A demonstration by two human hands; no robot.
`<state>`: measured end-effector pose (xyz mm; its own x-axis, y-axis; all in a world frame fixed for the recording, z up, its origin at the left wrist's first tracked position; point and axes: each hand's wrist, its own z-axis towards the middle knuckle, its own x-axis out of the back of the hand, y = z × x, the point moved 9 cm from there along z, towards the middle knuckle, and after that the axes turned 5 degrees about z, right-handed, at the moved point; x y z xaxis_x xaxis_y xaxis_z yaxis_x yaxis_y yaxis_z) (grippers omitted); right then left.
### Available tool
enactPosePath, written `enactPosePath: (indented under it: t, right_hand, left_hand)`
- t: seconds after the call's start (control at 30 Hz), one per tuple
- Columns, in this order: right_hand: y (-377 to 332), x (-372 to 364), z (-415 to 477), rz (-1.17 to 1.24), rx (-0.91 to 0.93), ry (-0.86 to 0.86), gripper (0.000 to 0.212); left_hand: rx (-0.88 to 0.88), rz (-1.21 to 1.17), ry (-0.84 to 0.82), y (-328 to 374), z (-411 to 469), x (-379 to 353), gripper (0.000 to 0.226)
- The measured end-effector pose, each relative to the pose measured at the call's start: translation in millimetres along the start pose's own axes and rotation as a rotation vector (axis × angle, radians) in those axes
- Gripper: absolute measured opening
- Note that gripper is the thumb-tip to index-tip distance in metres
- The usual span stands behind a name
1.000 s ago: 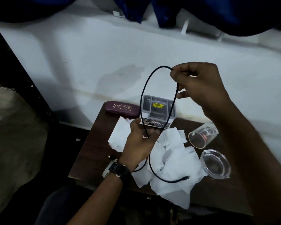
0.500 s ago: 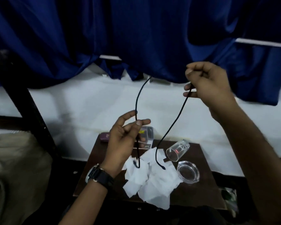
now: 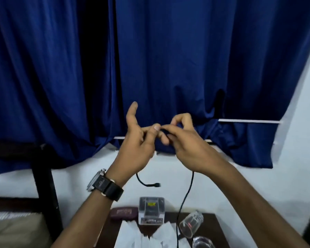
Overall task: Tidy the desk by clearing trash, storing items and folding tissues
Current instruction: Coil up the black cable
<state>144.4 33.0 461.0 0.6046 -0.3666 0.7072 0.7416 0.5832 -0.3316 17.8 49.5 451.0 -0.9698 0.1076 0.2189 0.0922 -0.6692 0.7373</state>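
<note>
Both hands are raised before the blue curtain [image 3: 168, 59], well above the surface [image 3: 210, 221]. The right grip [image 3: 186, 144] is clamped on the black cable [image 3: 150, 184], pinched between thumb and forefinger. The left grip [image 3: 138, 145] pinches the same cable just beside it, index finger straight up. One cable end dangles below the left wrist; the other strand hangs to the tissues [image 3: 150, 238] on the surface. A clear box [image 3: 151, 210] and a maroon case [image 3: 123, 212] sit at the far edge.

Dim indoor light, source not visible. Curtain [image 3: 168, 59] folds deep in shadow; wall [image 3: 213, 190] brightest area. Motion blur on left hand [image 3: 134, 142] and right hand [image 3: 184, 140], fingertips smeared. Soft focus overall. Wide-angle bending at edges. Red glint in glass [image 3: 191, 225].
</note>
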Motion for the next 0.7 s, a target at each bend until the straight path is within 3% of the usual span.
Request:
enactPosePath:
  t: [0.03,0.13,0.27,0.4,0.47,0.6,0.7]
  right_hand:
    - [-5,10,6,0.037,0.012,0.014,0.016]
    - [-4,37,21,0.171,-0.037,0.102,0.026]
    - [19,68,25,0.341,-0.221,0.362,0.033]
    - [34,73,24,0.442,-0.355,0.439,0.033]
    - [40,71,20,0.483,-0.403,0.479,0.034]
    - [59,51,19,0.403,-0.494,0.366,0.03]
    - [61,31,20,0.285,-0.481,0.247,0.022]
  left_hand:
    - [0.004,-0.049,0.021,8,8,4,0.076]
    - [0.132,-0.201,0.051,12,20,11,0.062]
    - [0.274,-0.222,-0.108,0,8,9,0.037]
    - [0.417,-0.39,-0.251,-9,-14,4,0.055]
    - [0.466,-0.583,-0.308,-5,-21,4,0.05]
    - [0.349,-0.94,-0.307,14,-16,16,0.029]
    - [0.188,-1.083,-0.165,25,7,32,0.035]
